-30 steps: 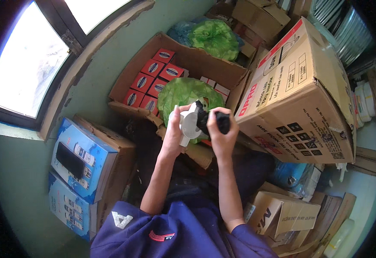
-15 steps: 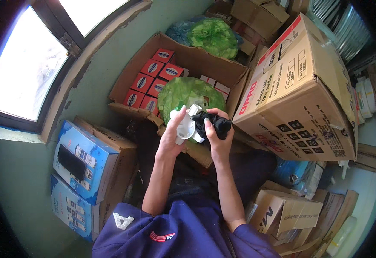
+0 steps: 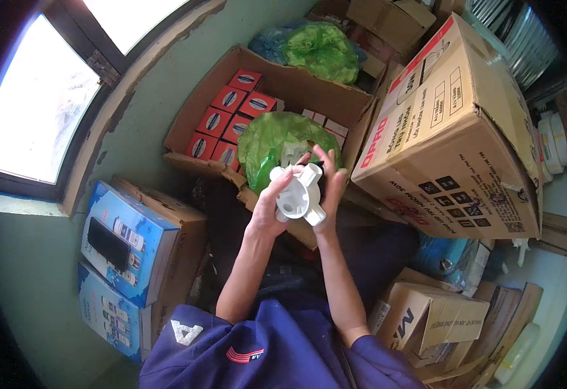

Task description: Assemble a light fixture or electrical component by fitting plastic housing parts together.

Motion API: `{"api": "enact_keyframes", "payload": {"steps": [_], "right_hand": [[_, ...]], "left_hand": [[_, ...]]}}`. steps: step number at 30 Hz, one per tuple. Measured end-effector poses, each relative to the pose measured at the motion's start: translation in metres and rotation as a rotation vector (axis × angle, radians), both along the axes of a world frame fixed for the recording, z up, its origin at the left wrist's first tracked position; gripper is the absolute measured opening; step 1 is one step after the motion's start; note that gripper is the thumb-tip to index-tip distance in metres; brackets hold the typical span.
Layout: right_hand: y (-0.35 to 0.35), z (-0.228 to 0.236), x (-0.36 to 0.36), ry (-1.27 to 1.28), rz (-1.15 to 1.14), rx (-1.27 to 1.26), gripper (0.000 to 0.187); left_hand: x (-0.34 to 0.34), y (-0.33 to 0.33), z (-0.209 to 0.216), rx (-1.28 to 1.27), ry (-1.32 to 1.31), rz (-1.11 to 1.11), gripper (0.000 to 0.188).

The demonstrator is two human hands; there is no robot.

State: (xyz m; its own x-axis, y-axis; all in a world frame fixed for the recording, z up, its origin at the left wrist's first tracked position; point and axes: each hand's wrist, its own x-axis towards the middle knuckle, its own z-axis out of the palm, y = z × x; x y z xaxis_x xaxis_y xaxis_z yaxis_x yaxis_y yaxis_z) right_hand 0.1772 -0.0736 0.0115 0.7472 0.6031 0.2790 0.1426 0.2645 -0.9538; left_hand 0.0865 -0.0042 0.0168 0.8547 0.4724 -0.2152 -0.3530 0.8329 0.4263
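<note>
Between my two hands is a white plastic round junction box (image 3: 292, 201), its open cup facing up and short pipe outlets around its rim. My left hand (image 3: 267, 209) grips its left side, thumb along the edge. My right hand (image 3: 329, 201) cups the right side, its palm against an outlet and its fingers raised and curved. A small dark patch, perhaps the black cloth (image 3: 320, 170), shows behind the top outlet; the rest is hidden. Just beyond lies a green plastic bag (image 3: 267, 137) with another white fitting (image 3: 293, 153) at its opening.
An open carton (image 3: 189, 139) holds several small red boxes (image 3: 229, 98) and the bag. A large carton (image 3: 439, 149) stands at the right. On blue boxes (image 3: 144, 227) at the left lies a black phone (image 3: 108, 244). Smaller cartons (image 3: 436, 318) are stacked at the lower right.
The junction box has turned, its cup now facing up, and shifted slightly right. The black cloth that my right hand held over the top is now almost out of sight.
</note>
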Motion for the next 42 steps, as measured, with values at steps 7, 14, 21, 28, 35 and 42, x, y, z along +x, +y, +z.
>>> {"api": "enact_keyframes", "payload": {"steps": [7, 14, 21, 28, 35, 42], "right_hand": [[-0.006, 0.023, 0.004, -0.134, 0.129, -0.062, 0.075], [0.001, 0.05, -0.011, -0.481, 0.132, -0.288, 0.084], [0.001, 0.03, 0.001, 0.231, 0.282, -0.064, 0.07], [-0.004, 0.027, -0.002, 0.871, 0.224, 0.013, 0.057], [-0.009, 0.033, -0.013, 0.951, 0.19, 0.24, 0.051], [0.0, 0.02, -0.005, 1.061, 0.268, 0.428, 0.056]], "left_hand": [[0.012, 0.006, 0.004, 0.037, 0.28, 0.369, 0.036], [0.0, 0.002, 0.023, 0.476, 0.242, 0.395, 0.052], [0.003, 0.003, 0.023, 0.518, 0.395, 0.629, 0.019], [0.006, -0.008, 0.04, 0.908, 0.488, 0.5, 0.012], [0.011, -0.013, 0.04, 1.05, 0.594, 0.636, 0.013], [0.014, -0.024, 0.04, 1.235, 0.579, 0.495, 0.025]]}}
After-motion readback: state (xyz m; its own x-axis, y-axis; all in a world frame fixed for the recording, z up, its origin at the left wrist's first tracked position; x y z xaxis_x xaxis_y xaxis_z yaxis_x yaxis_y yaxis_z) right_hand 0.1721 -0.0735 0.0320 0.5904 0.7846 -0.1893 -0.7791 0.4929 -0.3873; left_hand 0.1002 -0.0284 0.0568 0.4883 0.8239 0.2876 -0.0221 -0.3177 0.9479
